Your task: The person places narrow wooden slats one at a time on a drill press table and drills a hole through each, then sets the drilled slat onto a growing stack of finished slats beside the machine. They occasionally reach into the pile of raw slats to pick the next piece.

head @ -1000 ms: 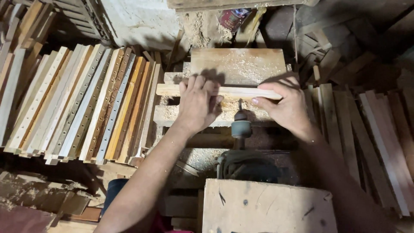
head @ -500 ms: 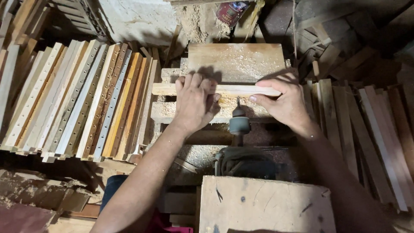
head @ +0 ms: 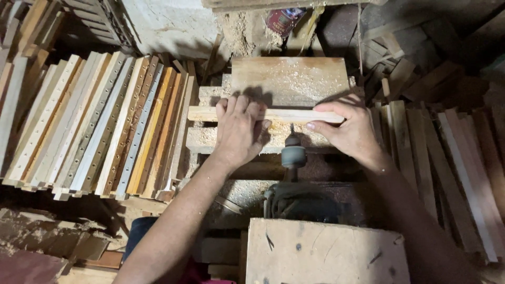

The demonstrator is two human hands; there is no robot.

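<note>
Both hands clamp one slat (head: pixel 284 115) across the bench (head: pixel 289 79), along its near edge. Left hand (head: pixel 239 129) pressed flat on top, fingers spread; right hand (head: pixel 347 129) pinches the slat's right end. Drill chuck (head: pixel 293 156) sits just below, bit at the slat's edge, so boring looks in hand. Next: hold firm, feed straight. Left stack (head: pixel 94 121) already drilled; right stack (head: pixel 447 158) looks plain. No containers; sawdust on bench.
</note>
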